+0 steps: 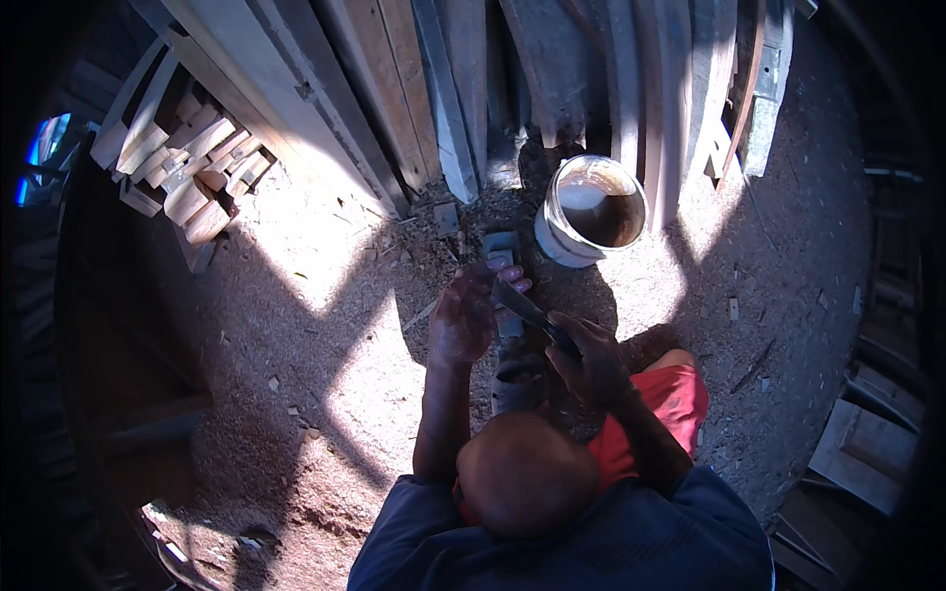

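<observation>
Tool (522, 305) (bladed) slants from right hand (591, 361) toward left hand (465, 317).

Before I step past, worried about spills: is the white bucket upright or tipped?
Upright: the white bucket stands with its open mouth facing up.

Debris-strewn floor (798, 315), bright sunlight patches (296, 241); long boards (370, 89) beyond.

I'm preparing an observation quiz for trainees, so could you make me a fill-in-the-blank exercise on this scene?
1. The flat-bladed tool is gripped in the person's ____ hand.
2. The outside of the bucket is coloured ____.
3. The cloth beside the bare knee is coloured ____.
4. In the picture, the small wood pieces lie to the ____ of the bucket.

Missing words: right; white; red; left.
</observation>
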Tool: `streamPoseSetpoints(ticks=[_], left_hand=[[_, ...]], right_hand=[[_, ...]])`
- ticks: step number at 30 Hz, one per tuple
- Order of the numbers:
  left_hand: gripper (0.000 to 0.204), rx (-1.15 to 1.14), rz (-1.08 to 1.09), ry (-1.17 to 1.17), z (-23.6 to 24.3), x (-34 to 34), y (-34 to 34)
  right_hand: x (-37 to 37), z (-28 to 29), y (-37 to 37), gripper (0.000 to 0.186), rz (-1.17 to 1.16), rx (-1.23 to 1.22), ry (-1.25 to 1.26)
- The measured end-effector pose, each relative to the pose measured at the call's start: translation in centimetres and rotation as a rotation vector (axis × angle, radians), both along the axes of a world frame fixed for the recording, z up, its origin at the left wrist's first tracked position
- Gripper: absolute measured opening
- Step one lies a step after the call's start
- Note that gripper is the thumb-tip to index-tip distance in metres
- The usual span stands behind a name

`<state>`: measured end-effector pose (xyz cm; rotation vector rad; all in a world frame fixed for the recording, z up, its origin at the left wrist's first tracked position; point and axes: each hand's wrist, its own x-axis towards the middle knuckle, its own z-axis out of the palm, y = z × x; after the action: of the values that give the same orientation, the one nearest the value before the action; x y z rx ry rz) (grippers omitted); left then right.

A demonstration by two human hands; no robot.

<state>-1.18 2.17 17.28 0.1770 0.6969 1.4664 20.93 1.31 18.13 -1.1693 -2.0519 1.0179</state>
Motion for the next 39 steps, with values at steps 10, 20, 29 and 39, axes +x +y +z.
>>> streamPoseSetpoints(ticks=[10, 20, 29, 39], left_hand=[[0.022, 0.064, -0.13, 0.221, -6.2, -0.8, -1.2], [0.027, -0.012, -0.079, 0.504, -7.1, -1.3, -1.6], [0.02, -0.117, -0.006, 0.747, -8.7, -2.5, -2.7], [0.056, 0.322, -0.237, 2.016, -13.8, -1.3, 1.4]], right_hand=[[-0.1, -0.2, -0.4, 0.074, 0.105, -0.405, 0.104], [0.4, -1.7, 0.0, 0.073, 0.17, -0.392, -0.057], [0.3, -5.1, 0.2, 0.069, 0.225, -0.389, -0.092], [-5.8, -15.2, 6.7, 0.067, 0.065, -0.25, -0.328]])
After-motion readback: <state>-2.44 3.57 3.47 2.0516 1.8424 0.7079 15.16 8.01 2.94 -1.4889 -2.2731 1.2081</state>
